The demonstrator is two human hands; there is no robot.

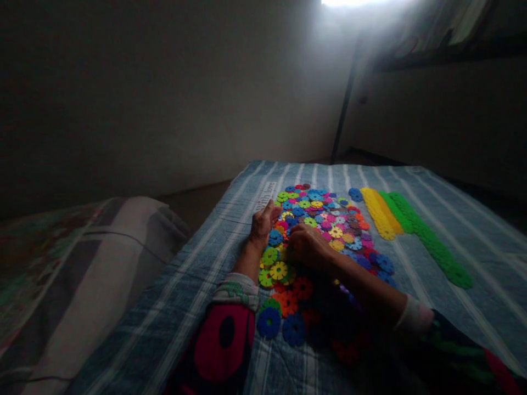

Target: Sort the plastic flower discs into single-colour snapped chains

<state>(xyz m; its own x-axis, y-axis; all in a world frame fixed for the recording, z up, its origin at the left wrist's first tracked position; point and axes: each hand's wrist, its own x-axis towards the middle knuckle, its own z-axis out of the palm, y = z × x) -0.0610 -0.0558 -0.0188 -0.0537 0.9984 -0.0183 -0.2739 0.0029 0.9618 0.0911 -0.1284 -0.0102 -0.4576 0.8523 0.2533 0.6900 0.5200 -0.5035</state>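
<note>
A wide heap of flower-shaped plastic discs (312,221) in many colours lies on the striped cloth. My left hand (262,224) is at the heap's left edge, its fingers curled inward; whatever they may hold is hidden. Over the middle of the heap is my right hand (308,244), knuckles up, fingers bent down and closed among the discs. What sits in its fingertips cannot be made out. Near my left wrist lie a yellow disc (279,270) and a lime disc (269,255). Blue discs (269,322) lie at the near edge, close to my left sleeve.
Right of the heap lie a yellow row of overlapping discs (376,214) and a longer green row (432,241). The blue striped cloth (214,236) covers the bed-like surface. To the left are a folded grey-white blanket (123,247) and a thin cord. Walls stand behind.
</note>
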